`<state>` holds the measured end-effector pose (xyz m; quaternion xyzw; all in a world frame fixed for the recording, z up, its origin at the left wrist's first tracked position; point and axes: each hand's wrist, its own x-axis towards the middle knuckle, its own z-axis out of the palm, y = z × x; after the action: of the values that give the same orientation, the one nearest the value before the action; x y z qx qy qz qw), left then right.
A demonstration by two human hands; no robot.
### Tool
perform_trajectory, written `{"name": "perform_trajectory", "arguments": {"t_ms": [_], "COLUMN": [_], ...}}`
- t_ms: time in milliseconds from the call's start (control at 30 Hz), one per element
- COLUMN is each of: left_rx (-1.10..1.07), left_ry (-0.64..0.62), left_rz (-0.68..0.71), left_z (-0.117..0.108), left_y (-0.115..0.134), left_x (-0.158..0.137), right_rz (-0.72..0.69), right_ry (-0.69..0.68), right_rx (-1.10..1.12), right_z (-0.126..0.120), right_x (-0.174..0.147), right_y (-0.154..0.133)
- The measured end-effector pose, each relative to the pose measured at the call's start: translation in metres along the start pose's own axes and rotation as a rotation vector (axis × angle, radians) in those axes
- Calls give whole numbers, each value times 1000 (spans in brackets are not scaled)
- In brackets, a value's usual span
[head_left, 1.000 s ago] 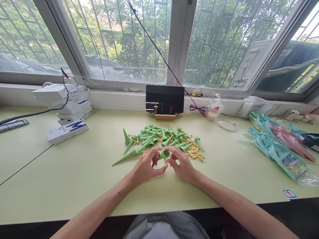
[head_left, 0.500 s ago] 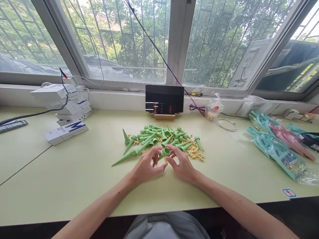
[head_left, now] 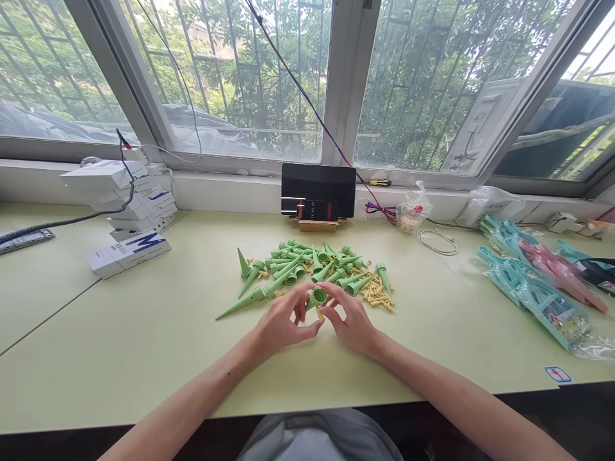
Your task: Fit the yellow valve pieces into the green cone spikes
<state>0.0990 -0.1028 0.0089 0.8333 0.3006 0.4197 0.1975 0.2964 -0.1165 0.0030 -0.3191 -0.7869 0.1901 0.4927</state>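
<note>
Between my fingertips is a green plastic plant watering spike (head_left: pixel 317 298), its round threaded mouth facing me. My left hand (head_left: pixel 283 321) is closed round the spike from the left, with the thumb low beneath it. From the right, my right hand (head_left: pixel 353 321) curls in, forefinger at the spike's upper rim and thumb against a small yellow peg (head_left: pixel 319 314). The peg sits just under the spike's mouth; whether it is joined to the spike I cannot tell. Just beyond my hands lies a heap of green spikes (head_left: pixel 283 276), with loose yellow pegs (head_left: pixel 378 298) at its right.
A dark tablet (head_left: pixel 317 182) with a lit phone in front stands behind the heap. White boxes (head_left: pixel 129 255) are at the left. A bagged cup (head_left: pixel 410 214) and coiled white cable (head_left: pixel 437 242) sit back right; wrapped teal plastic items (head_left: pixel 533 294) lie far right.
The spike has tilted slightly, its mouth turning a little more towards me and left. My forefingers have come closer together above it. The heap is unchanged.
</note>
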Motion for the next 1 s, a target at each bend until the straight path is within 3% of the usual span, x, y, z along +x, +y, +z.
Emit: {"name": "perform_trajectory", "arguments": {"t_ms": [500,1000], "left_rx": [82,101], "left_ry": [106,127], "left_rz": [225,224], "left_z": [0,0], "left_y": [-2,-1], "left_x": [4,2], "right_rz": [94,111], "right_ry": [-68,-70], "right_rx": [138,154], "right_z": [-1,-1], "right_x": [3,4], "right_y": [-5,-6]}}
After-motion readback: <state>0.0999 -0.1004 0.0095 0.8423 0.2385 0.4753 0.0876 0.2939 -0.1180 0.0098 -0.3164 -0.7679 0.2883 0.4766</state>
